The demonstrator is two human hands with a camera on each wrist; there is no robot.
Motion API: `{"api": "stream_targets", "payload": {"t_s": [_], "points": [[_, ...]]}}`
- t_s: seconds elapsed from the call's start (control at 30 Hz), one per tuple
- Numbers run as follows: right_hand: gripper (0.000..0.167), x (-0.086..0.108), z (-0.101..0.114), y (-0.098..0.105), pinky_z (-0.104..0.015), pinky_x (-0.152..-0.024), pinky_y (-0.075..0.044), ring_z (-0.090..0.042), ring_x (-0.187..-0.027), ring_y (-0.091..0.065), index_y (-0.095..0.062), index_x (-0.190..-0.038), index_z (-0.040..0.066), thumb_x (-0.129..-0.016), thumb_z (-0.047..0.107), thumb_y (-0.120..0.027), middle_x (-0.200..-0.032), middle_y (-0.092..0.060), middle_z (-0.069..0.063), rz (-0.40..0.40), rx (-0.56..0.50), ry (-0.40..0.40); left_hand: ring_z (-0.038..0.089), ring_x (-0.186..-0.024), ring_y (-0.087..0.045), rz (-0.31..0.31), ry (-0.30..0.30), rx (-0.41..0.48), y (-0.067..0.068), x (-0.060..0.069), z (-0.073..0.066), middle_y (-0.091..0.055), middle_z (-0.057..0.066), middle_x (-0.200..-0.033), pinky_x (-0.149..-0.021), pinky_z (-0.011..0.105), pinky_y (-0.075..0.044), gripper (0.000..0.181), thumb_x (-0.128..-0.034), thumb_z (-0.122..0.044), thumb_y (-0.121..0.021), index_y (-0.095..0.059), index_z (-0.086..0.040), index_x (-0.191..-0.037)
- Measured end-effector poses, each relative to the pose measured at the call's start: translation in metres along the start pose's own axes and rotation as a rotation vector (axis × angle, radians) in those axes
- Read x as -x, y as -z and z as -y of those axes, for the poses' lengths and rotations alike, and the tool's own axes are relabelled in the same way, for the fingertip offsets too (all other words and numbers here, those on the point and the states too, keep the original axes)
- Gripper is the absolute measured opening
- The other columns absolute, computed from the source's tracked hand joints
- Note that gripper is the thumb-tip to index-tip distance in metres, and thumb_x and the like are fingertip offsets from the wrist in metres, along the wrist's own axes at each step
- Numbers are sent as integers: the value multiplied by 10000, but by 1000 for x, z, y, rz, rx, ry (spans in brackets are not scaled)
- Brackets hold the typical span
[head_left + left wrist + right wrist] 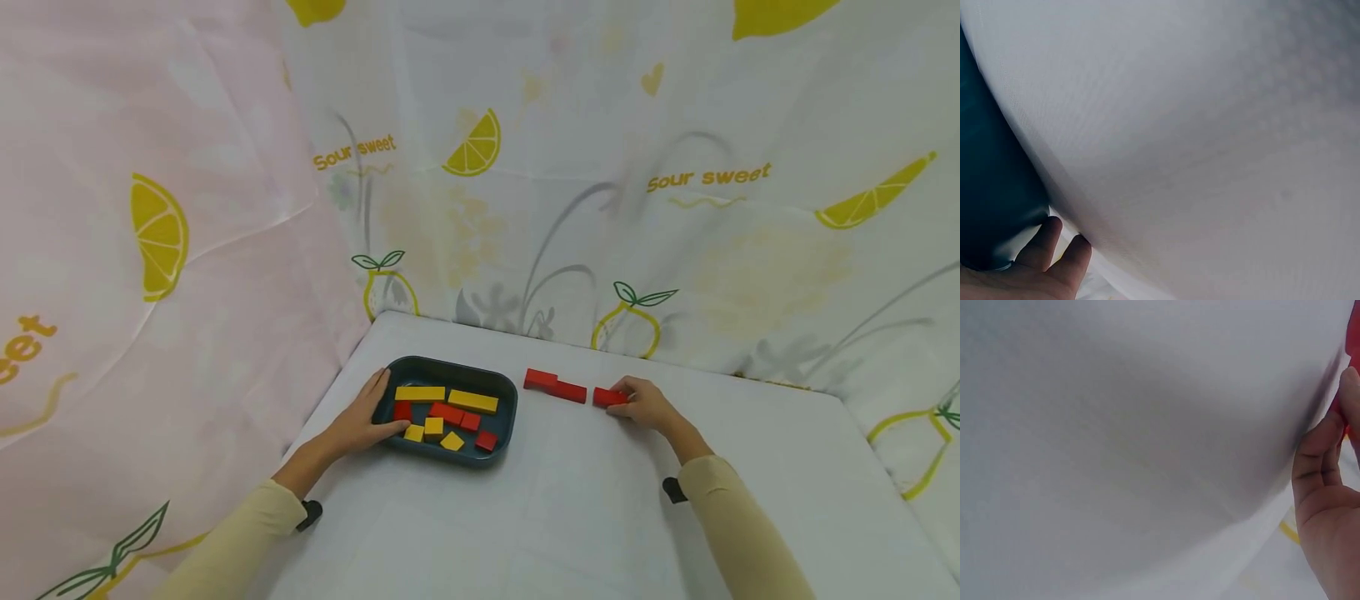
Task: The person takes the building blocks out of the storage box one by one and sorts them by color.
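Observation:
My left hand [362,423] lies spread at the left end of a dark blue-green tray [507,425]. Its fingers rest along the rim, and the thumb reaches over the near-left edge. Loose blocks lie in the tray: long yellow blocks [472,402], small yellow blocks [433,427] and red ones [447,414]. My right hand [647,405] pinches a red block [604,397] between thumb and fingers at the table. Left of it, two red blocks [540,379] lie end to end, slightly offset. The right wrist view catches only part of the red block [1353,337].
A white cloth covers the table [570,500]. Behind and to the left hang fabric walls [570,208] printed with lemons, close to the table's back edge. Dark wrist straps [674,490] show at both sleeves.

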State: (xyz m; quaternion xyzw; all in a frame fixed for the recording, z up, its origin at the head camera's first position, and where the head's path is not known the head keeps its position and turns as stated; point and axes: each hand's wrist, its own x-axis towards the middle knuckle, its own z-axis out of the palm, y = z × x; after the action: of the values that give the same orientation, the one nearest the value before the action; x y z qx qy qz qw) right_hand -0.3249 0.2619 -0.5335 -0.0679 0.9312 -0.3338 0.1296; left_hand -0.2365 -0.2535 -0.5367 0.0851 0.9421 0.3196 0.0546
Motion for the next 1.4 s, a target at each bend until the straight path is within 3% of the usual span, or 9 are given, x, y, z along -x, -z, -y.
{"api": "stream_targets", "payload": {"t_s": [0.13,0.4,0.6,0.93,1.4], "points": [[324,0,0,-4,-334,-786,-503,-277,-974,-537,-640,-1139,24,-869,166,-748,-1132,-618,-176,-11,1,-31,435,-1457,-227,0,-9,11,1,0,0,-46,216,-1650,-1152,653,-250,1078,-863,-553,-681,-67,-43,-1588],[333,-7,6,-11,-390,-860,-470,-289,-1017,-525,-638,-1168,4,-884,155,-721,-1123,-615,-163,-59,-70,-16,423,-1455,-234,-16,-2,5,8,0,3,-43,203,-1654,-1148,651,-260,1086,-858,-551,-687,-53,-64,-1593],[367,-9,7,-17,-331,-821,-443,-275,-1014,-519,-648,-1190,16,-870,167,-747,-1125,-603,-153,-86,-131,-68,440,-1452,-228,-16,-6,3,10,1,5,-43,227,-1647,-1145,660,-253,1085,-862,-550,-683,-55,-44,-1589],[376,-3,5,-18,-299,-778,-429,-260,-974,-509,-654,-1196,33,-864,174,-759,-1108,-599,-141,-83,-149,-86,455,-1442,-233,-18,-4,-5,4,3,3,-53,242,-1640,-1139,671,-251,1071,-869,-538,-681,-65,-36,-1586],[384,-4,0,-20,-433,-892,-447,-313,-1090,-482,-658,-1214,61,-873,213,-748,-1219,-589,-170,-86,-118,-110,445,-1447,-231,-12,-2,11,0,1,1,-52,231,-1645,-1141,665,-255,1077,-862,-544,-682,-64,-41,-1587]]}}
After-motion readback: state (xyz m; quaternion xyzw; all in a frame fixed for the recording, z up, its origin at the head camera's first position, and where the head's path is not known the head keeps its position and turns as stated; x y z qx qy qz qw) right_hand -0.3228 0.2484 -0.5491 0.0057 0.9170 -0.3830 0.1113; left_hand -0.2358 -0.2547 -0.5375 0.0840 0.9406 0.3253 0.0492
